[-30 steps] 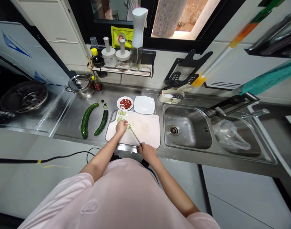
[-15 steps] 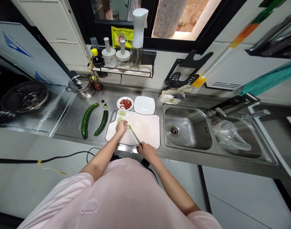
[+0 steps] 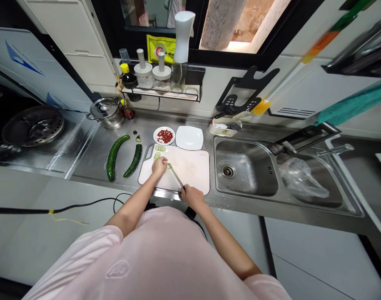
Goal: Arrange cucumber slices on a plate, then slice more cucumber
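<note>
My right hand [image 3: 192, 196] is wrapped around the handle of a knife [image 3: 178, 178] at the front of the white cutting board [image 3: 193, 171]. The blade slants up and left, its tip at a round cucumber slice [image 3: 169, 166]. My left hand [image 3: 159, 166] rests over the board's left part with its fingers bent together, just left of that slice. What its fingers hold, if anything, is too small to tell. Several thin cucumber slices [image 3: 160, 148] lie at the board's upper left, some overlapping. Left of the board lie a shorter cucumber [image 3: 133, 161] and a longer cucumber [image 3: 114, 158].
Behind the board stand a plate of chopped red pieces [image 3: 156, 140] and a white square plate [image 3: 189, 138]. Small cucumber ends [image 3: 138, 138] lie nearby. A sink [image 3: 245, 166] is on the right, a lidded pot [image 3: 106, 114] at the back left. A spice shelf [image 3: 178, 95] overhangs the counter.
Hardly anything differs. Both hands, the knife and the slices keep their places, and the whole view has shifted very slightly.
</note>
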The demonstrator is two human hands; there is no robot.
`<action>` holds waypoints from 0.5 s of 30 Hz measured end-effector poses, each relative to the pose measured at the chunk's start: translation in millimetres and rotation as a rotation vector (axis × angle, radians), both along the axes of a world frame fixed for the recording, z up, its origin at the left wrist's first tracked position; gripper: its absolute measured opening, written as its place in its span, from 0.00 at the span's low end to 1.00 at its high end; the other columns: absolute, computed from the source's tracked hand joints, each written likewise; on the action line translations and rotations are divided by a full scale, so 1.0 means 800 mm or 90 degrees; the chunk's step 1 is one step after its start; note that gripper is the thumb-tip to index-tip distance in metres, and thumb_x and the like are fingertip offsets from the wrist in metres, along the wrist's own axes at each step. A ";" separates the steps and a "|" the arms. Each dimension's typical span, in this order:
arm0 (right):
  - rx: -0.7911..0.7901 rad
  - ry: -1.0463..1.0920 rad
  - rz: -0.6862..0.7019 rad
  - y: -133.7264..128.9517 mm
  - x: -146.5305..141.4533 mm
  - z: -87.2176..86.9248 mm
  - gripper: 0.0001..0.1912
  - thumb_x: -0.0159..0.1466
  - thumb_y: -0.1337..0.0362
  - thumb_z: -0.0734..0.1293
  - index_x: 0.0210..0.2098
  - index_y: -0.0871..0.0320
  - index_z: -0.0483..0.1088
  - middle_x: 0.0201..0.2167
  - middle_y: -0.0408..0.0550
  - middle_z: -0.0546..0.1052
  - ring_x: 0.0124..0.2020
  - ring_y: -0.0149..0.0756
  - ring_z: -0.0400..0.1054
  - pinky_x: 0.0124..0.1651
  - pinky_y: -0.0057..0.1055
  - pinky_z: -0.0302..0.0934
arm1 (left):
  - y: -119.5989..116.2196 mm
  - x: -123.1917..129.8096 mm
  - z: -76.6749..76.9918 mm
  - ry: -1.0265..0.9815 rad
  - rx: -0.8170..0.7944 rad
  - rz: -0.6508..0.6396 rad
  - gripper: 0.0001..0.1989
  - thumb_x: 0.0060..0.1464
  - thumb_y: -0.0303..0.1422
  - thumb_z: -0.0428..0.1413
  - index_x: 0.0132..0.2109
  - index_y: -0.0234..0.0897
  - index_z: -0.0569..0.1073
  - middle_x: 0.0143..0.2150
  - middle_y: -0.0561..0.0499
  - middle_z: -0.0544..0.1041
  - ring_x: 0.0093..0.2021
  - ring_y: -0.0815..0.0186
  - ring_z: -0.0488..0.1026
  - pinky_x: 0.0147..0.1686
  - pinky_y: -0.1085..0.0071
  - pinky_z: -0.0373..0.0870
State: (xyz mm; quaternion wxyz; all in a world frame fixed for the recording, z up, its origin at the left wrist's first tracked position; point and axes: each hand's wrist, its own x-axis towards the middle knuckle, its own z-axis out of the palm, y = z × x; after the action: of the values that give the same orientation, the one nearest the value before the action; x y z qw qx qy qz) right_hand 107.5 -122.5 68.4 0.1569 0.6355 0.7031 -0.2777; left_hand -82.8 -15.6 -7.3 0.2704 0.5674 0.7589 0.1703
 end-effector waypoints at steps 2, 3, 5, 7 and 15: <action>0.006 0.001 0.003 0.000 0.000 0.000 0.19 0.68 0.55 0.51 0.46 0.58 0.67 0.39 0.55 0.77 0.42 0.43 0.71 0.41 0.33 0.58 | 0.000 0.000 0.000 -0.001 -0.006 0.000 0.09 0.51 0.30 0.54 0.41 0.43 0.74 0.37 0.51 0.75 0.40 0.65 0.71 0.39 0.72 0.65; 0.008 0.002 0.004 0.001 0.000 0.000 0.19 0.68 0.55 0.51 0.46 0.58 0.67 0.39 0.55 0.77 0.42 0.43 0.71 0.41 0.33 0.58 | 0.000 0.000 0.001 -0.002 -0.009 0.000 0.09 0.51 0.30 0.54 0.41 0.43 0.74 0.37 0.51 0.75 0.40 0.65 0.71 0.39 0.72 0.65; 0.007 0.001 0.004 0.001 0.000 0.001 0.19 0.68 0.55 0.51 0.46 0.58 0.67 0.39 0.55 0.77 0.42 0.43 0.71 0.40 0.33 0.58 | 0.000 0.000 0.001 -0.001 -0.011 0.000 0.09 0.52 0.30 0.54 0.41 0.43 0.74 0.38 0.51 0.75 0.40 0.65 0.71 0.39 0.72 0.65; 0.005 0.000 0.004 0.001 0.000 0.001 0.19 0.68 0.55 0.51 0.46 0.58 0.67 0.39 0.55 0.77 0.41 0.43 0.72 0.40 0.33 0.58 | 0.000 0.000 0.000 0.001 -0.008 0.000 0.09 0.52 0.30 0.54 0.41 0.43 0.74 0.38 0.51 0.75 0.40 0.66 0.71 0.39 0.72 0.64; 0.011 -0.001 0.002 -0.001 -0.001 -0.003 0.19 0.68 0.55 0.51 0.45 0.57 0.67 0.39 0.54 0.77 0.41 0.43 0.72 0.40 0.33 0.58 | 0.001 -0.001 -0.005 -0.003 0.008 -0.005 0.08 0.51 0.30 0.54 0.40 0.43 0.74 0.36 0.52 0.75 0.39 0.65 0.70 0.37 0.72 0.64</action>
State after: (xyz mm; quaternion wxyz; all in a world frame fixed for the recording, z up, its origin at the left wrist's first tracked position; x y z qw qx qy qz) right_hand 106.9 -123.2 66.2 0.1523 0.6359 0.7065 -0.2706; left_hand -83.9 -15.1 -11.1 0.2691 0.5721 0.7547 0.1754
